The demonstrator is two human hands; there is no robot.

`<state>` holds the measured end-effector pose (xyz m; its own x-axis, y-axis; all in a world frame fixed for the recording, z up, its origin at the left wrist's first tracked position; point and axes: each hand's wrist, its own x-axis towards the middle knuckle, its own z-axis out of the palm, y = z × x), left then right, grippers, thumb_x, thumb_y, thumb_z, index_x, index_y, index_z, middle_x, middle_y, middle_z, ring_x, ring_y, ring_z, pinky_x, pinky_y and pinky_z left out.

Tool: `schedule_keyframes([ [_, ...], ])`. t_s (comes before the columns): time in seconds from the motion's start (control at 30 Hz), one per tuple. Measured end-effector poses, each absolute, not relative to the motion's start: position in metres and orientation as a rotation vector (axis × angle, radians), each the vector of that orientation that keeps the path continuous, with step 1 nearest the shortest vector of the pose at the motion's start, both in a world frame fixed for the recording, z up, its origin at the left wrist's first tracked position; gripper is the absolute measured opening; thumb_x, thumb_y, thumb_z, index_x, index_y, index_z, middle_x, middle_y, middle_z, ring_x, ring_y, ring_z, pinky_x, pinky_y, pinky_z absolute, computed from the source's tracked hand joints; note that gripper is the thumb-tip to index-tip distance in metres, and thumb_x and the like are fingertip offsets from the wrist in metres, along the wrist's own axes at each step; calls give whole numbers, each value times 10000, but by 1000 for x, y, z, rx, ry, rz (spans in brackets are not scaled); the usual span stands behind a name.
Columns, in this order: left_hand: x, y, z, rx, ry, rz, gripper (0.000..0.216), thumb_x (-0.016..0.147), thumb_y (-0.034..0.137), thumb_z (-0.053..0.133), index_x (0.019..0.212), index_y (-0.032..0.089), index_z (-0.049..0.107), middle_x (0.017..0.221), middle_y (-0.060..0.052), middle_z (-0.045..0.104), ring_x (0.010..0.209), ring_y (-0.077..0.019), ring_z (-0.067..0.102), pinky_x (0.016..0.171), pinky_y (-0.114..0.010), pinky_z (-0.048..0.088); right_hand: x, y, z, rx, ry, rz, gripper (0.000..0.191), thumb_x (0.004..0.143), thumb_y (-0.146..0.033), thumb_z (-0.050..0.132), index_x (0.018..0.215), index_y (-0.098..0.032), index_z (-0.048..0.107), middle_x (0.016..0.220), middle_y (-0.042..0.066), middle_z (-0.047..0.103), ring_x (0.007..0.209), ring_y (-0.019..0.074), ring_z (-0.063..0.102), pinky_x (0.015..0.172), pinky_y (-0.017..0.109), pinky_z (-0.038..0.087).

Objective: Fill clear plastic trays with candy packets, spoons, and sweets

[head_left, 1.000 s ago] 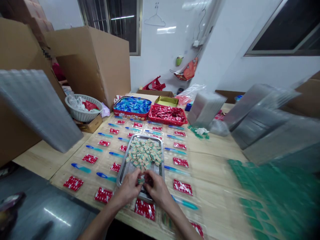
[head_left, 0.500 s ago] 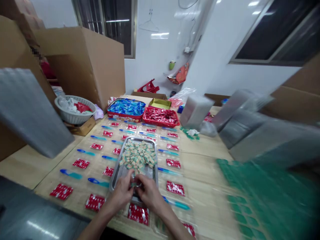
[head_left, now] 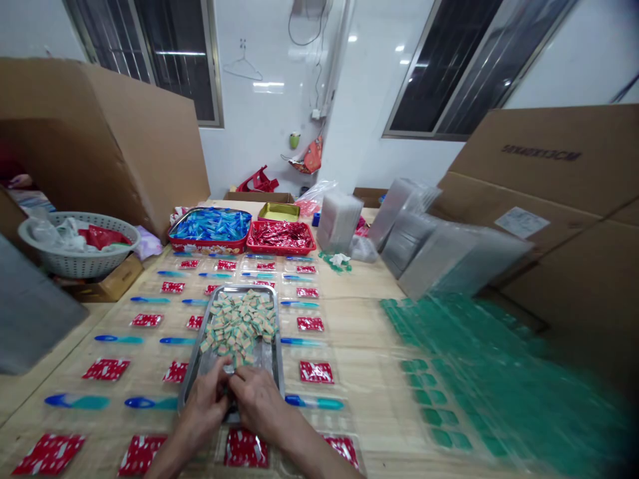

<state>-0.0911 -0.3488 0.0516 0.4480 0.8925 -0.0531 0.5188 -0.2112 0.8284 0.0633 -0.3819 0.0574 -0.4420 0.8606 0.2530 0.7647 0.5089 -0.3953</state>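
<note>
Item 1, hands: I see the left hand (head_left: 202, 407) and the right hand (head_left: 257, 399) meeting over the near end of a metal tray (head_left: 192, 378). Their fingertips pinch together around something small between them; it is too hidden for me to name, and I cannot tell which hand holds it.

Item 2, tray contents: a heap of small wrapped pieces (head_left: 239, 324), tan and pale green, fills the far half of the tray. The heap's near edge lies just beyond the fingertips, apart from the palms.

Item 3, table (head_left: 359, 313): pale wood, covered with rows of clear packets. I count red sachets (head_left: 316, 372) and blue-handled sticks (head_left: 313, 402) laid in them on both sides of the tray.

Item 4, far end: a red tin of blue wrapped items (head_left: 210, 226), beside it a red tin of red wrapped items (head_left: 280, 235), and a yellow tin (head_left: 278, 211) behind.

Item 5, left: a white plastic basket (head_left: 80, 259) on a small carton, in front of a large cardboard box (head_left: 110, 140).

Item 6, right: leaning stacks of clear plastic trays (head_left: 449, 249), a blurred spread of green pieces (head_left: 474, 372) under clear film, and cardboard boxes (head_left: 549, 173) behind.
</note>
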Motion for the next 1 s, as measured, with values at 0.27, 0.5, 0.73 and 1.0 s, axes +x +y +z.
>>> schedule_keyframes([
  [0.27, -81, -350, 64, 1835, 1149, 554, 611, 612, 159, 474, 1222, 155, 435, 726, 15, 636, 564, -139, 538, 538, -256, 405, 81, -384, 73, -1295, -2113, 553, 269, 697, -63, 535, 919, -177, 634, 824, 42, 667, 732, 171, 594, 651, 251, 428],
  [0.5, -83, -353, 70, 1764, 1216, 609, 579, 674, 285, 556, 1231, 170, 449, 954, -55, 661, 568, -115, 551, 548, -259, 455, 165, -371, 68, -1579, -1484, 1102, 70, 641, -114, 600, 701, -149, 591, 602, -37, 560, 540, 94, 503, 515, 188, 376],
  [0.73, -85, -352, 56, 1760, 1234, 676, 432, 711, 327, 556, 1110, 166, 524, 865, -34, 656, 586, -117, 555, 557, -255, 451, 182, -362, 57, -1774, -1622, 1003, 77, 559, -86, 603, 614, -136, 626, 542, -27, 572, 515, 107, 510, 487, 192, 330],
  [1.0, -90, -354, 57, 1703, 1277, 697, 424, 709, 359, 555, 1082, 157, 538, 845, -36, 652, 600, -133, 573, 548, -263, 445, 160, -374, 75, -1814, -1996, 702, 168, 622, -77, 529, 646, -167, 669, 648, 35, 667, 648, 166, 573, 585, 247, 312],
])
